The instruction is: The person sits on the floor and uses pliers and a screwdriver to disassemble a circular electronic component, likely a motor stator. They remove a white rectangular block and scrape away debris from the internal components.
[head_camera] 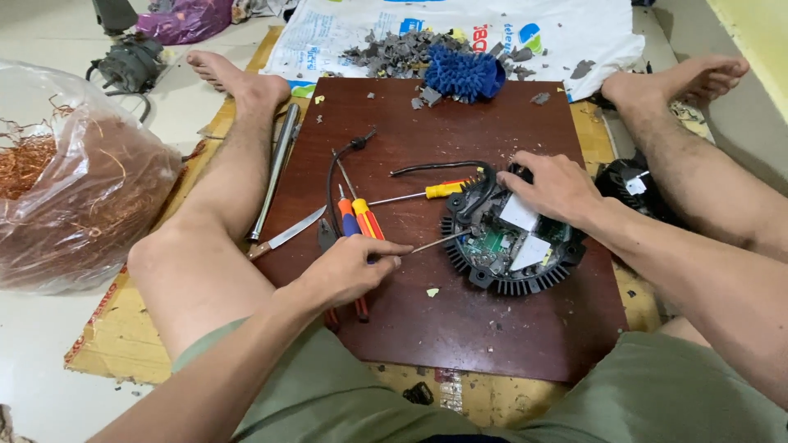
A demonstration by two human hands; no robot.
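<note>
The person is sitting on the floor with legs spread either side of a dark brown board (460, 328), and both hands are working near its right edge. The left hand (349, 267) is closing its fingers around the handle of a thin screwdriver (435, 242), whose metal shaft is reaching rightward until its tip is touching the round black finned housing (509, 283). That housing is lying flat on the board close to the right edge, with a green circuit board (497, 244) and pale blocks showing inside it. The right hand (554, 184) is resting on the housing's upper rim, fingers spread and curled over the edge, pressing down rather than grasping anything separate. Just left of the left hand, orange and blue handled tools (357, 217) are lying on the board, with a knife (287, 234) near the left edge. A yellow-handled screwdriver (427, 193) is lying toward the middle. A blue mop head (464, 74) is sitting at the far edge, and a clear bag of copper wire (74, 180) is standing off the board to the left.
</note>
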